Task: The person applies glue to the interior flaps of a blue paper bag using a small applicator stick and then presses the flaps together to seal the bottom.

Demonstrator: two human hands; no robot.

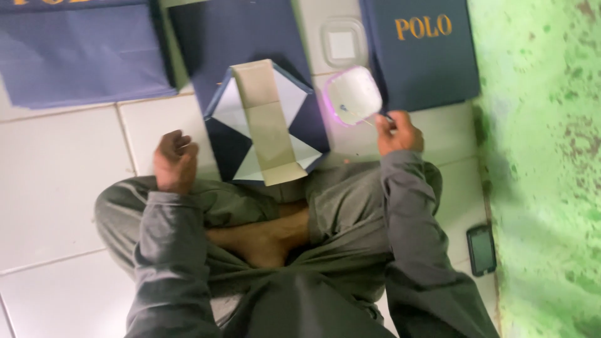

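Note:
A dark blue paper bag (266,122), folded flat with its bottom flaps spread and a tan card strip along the middle, lies on the white tiled floor in front of my crossed legs. My left hand (175,159) rests loosely curled just left of the bag, holding nothing. To the right of the bag, my right hand (397,133) grips a thin tool whose tip reaches into a small round white container (354,95) with a pink rim.
Flat dark blue bags lie at the top left (81,53), top middle (231,31) and top right (422,53). A square white lid (342,44) sits between them. A dark phone (481,249) lies by the green speckled wall (544,156).

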